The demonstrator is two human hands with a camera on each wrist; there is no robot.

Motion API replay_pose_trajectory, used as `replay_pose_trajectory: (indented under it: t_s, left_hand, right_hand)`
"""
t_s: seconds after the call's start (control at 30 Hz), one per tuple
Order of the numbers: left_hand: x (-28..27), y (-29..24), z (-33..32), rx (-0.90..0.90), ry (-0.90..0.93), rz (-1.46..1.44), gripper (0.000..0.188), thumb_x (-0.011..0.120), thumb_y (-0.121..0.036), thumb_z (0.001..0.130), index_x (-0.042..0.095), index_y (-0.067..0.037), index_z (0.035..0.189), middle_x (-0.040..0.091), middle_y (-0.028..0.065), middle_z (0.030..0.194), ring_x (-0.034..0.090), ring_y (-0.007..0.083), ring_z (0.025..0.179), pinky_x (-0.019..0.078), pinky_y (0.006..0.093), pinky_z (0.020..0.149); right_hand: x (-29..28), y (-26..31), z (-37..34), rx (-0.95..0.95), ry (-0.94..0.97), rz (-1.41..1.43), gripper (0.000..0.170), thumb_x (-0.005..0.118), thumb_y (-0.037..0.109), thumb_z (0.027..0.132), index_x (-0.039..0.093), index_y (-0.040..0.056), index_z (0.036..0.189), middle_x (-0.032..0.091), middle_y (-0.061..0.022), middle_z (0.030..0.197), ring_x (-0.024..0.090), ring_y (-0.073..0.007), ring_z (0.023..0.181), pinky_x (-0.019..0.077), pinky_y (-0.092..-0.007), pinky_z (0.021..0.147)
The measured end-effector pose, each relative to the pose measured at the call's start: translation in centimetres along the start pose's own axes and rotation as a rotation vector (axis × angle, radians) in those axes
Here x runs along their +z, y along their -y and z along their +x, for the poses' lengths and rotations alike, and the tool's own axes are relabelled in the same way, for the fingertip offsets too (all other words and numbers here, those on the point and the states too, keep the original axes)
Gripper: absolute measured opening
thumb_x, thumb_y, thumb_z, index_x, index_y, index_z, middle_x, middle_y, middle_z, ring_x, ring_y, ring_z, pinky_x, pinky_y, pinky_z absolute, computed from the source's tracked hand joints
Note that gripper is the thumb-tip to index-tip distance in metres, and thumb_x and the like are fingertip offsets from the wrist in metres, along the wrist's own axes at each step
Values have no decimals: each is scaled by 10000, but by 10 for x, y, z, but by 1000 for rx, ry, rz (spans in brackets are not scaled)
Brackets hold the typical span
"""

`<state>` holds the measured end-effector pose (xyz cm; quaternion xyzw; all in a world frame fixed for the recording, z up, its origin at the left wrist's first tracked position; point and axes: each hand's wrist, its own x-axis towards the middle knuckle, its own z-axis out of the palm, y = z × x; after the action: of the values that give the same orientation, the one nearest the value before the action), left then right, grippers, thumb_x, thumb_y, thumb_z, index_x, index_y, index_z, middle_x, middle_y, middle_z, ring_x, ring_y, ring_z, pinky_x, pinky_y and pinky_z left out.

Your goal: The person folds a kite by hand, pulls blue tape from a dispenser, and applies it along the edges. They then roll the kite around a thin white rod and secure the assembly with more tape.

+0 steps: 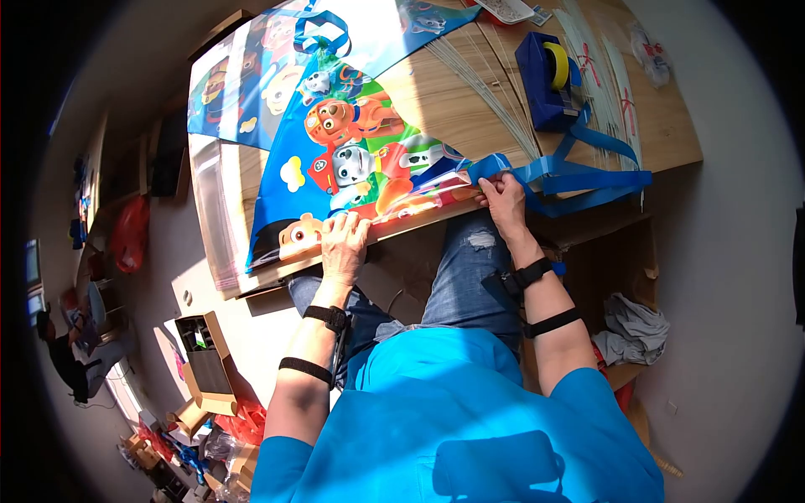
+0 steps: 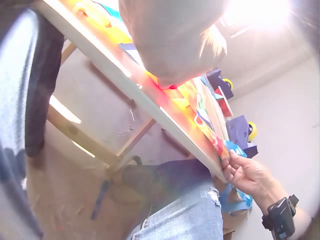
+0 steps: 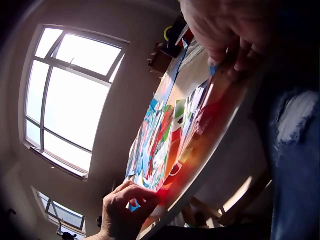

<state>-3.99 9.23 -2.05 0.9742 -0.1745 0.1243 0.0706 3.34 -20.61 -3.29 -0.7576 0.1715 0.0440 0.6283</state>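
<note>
A printed cartoon sheet [image 1: 335,126], blue and green with dog figures, lies on the wooden table [image 1: 419,84], its near side along the front edge. My left hand [image 1: 342,247] is at this edge; in the right wrist view that hand [image 3: 125,207] pinches the sheet's border between thumb and fingers. At the sheet's right corner, beside a blue strip [image 1: 595,180], my right hand [image 1: 505,205] pinches the border. The left wrist view shows the right hand [image 2: 247,175] with fingertips curled at the corner. Folded layers [image 3: 192,117] run between both hands.
A blue tape dispenser [image 1: 537,84] stands at the table's right, near bundled thin rods [image 1: 620,92] and a white tray [image 1: 507,8]. More printed sheets [image 1: 231,84] lie at the left. An open box [image 1: 205,352] is on the floor; another person [image 1: 71,356] is far left.
</note>
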Motion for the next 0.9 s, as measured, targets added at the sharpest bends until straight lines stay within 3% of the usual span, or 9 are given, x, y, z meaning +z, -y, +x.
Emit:
replay_pose_trajectory:
  t_s: [0.13,0.2,0.23,0.33,0.43,0.57,0.67,0.8,0.9]
  left_hand:
    - [3,-2,-3,-34,3,-9,115,628,-115,761,587,-104,868,560,50,895,577,219,910,450,387,819]
    - [3,-5,-1,-28,27,27,110,629,-114,749,571,-103,841,552,53,887,570,222,904,452,387,809]
    - [3,-5,1,-30,28,25,110,629,-114,749,571,-103,841,552,53,887,570,222,904,452,387,809]
    - [2,-7,4,38,-19,90,95,620,-122,749,553,-111,816,545,50,889,564,216,902,447,382,794]
    - [5,-5,2,87,54,149,116,618,-127,756,557,-99,850,533,57,907,562,233,914,444,376,793]
    - [2,-5,-1,48,101,92,180,626,-115,768,604,-93,946,548,65,930,568,237,935,449,379,810]
    - [-17,-1,-1,75,74,-80,211,643,-108,787,621,-97,997,570,68,963,574,242,960,456,391,799]
    - [-4,11,-22,-15,100,-45,208,655,-102,798,622,-99,1004,582,66,981,580,247,962,475,393,775]
    - [-3,8,-29,-30,97,-68,284,619,-54,720,601,-83,1002,569,56,1009,581,237,964,511,369,763]
  right_hand:
    - [-5,17,-20,-103,-121,-244,202,697,152,886,576,-7,860,648,-86,742,644,-183,587,502,-314,538]
    - [-4,24,-37,-446,-267,-679,243,741,181,841,545,38,817,583,-82,730,610,-252,608,486,-372,555]
    - [3,22,-43,-624,-196,-661,273,750,193,819,508,72,780,529,-86,740,582,-282,645,478,-394,568]
    - [29,25,-51,-1059,30,-737,104,673,130,816,612,77,881,571,-61,833,602,-242,827,497,-371,716]
    - [47,8,-46,-1159,189,-801,123,630,115,784,648,69,898,577,-59,862,595,-236,895,491,-359,772]
    - [51,-4,-45,-1098,260,-816,105,603,109,763,648,65,847,574,-70,867,596,-237,905,488,-363,797]
    - [53,-1,-42,-1166,260,-861,104,602,115,767,649,61,843,578,-68,872,594,-232,918,485,-359,828]
    - [53,2,-41,-1240,260,-881,122,599,123,772,656,61,861,588,-64,893,588,-222,937,474,-354,875]
    - [49,5,-41,-1261,336,-941,153,591,125,782,666,70,904,600,-58,935,583,-211,951,463,-357,914]
